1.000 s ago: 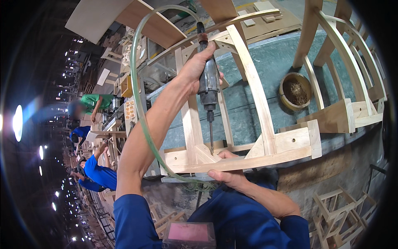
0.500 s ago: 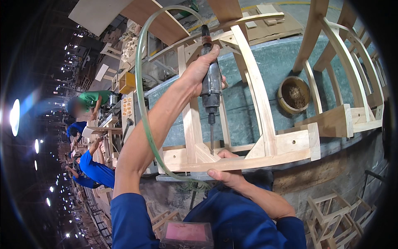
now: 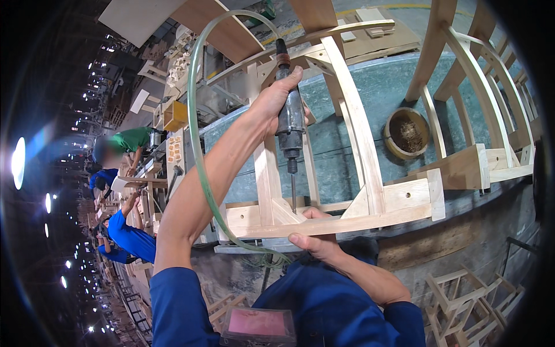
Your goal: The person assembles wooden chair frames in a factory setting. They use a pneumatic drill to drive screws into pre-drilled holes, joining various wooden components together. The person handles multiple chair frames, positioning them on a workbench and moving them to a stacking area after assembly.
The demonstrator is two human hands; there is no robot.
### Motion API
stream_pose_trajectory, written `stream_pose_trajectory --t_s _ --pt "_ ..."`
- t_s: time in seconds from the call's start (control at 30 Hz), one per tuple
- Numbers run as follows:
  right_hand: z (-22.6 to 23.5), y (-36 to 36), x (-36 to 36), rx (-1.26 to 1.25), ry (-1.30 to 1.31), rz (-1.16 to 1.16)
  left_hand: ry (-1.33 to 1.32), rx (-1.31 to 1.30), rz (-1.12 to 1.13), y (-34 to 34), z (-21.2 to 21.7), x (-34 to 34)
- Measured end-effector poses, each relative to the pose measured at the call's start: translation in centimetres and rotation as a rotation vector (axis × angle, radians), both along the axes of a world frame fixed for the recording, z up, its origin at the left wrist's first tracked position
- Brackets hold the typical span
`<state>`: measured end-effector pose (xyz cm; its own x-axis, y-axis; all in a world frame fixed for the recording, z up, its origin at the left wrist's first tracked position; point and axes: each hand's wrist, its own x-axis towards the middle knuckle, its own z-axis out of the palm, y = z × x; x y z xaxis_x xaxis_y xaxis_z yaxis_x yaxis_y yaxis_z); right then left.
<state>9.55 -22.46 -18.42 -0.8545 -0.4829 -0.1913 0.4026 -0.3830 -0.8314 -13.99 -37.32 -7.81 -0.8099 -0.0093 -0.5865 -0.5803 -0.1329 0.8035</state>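
My left hand (image 3: 280, 104) is wrapped round the dark body of an inline air screwdriver (image 3: 290, 124), which stands nearly upright. Its long thin bit points down at a triangular corner block (image 3: 285, 213) inside a pale wooden chair frame (image 3: 329, 226); whether the tip sits in a screw is too small to tell. With the thumb in front of the near rail and the fingers behind it, my right hand (image 3: 315, 238) grips the frame just right of the bit. A clear greenish air hose (image 3: 195, 115) runs from the tool's top, looping round outside my left forearm.
The frame rests on a green-topped bench (image 3: 370, 133). A round tub of screws (image 3: 407, 134) stands to the right, near another chair frame (image 3: 485, 165). More frames (image 3: 462, 306) lie low at the right. Co-workers in blue and green (image 3: 130, 234) are at the left.
The screwdriver's upper end has shifted slightly left and down with my left hand. My right hand keeps its grip on the rail, and the whole view has drifted a little.
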Motion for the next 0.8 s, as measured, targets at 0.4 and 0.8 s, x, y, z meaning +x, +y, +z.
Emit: stream_pose_trajectory --t_s 0.4,0.8 --pt "-0.5 1.2 1.3 0.095 -0.079 0.136 0.183 0.207 -0.104 0.3 2.7 0.9" --pt "14.4 -3.8 -1.6 -0.349 -0.089 -0.434 0.894 0.463 0.037 4.4 13.7 11.7"
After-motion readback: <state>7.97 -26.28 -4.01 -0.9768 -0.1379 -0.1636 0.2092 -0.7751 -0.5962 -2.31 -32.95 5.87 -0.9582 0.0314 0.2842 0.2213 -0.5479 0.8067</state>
